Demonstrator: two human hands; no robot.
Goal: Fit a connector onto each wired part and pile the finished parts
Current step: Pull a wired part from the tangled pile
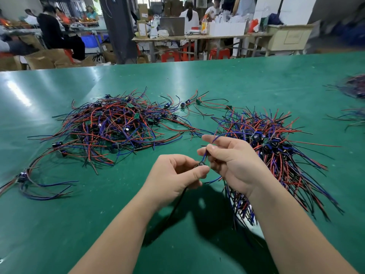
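Across the green table (256, 80), a sprawling loose heap (110, 123) is lying left of centre, probably waiting for connectors. A neater pile (276, 155) is likely gathering finished parts, so much seems left. Bare surface is lying open between them, the far edge well beyond. The left hand (173, 178) is pinching one wired part (201, 164) and the right hand (231, 165) is pinching its blue wire (216, 137).
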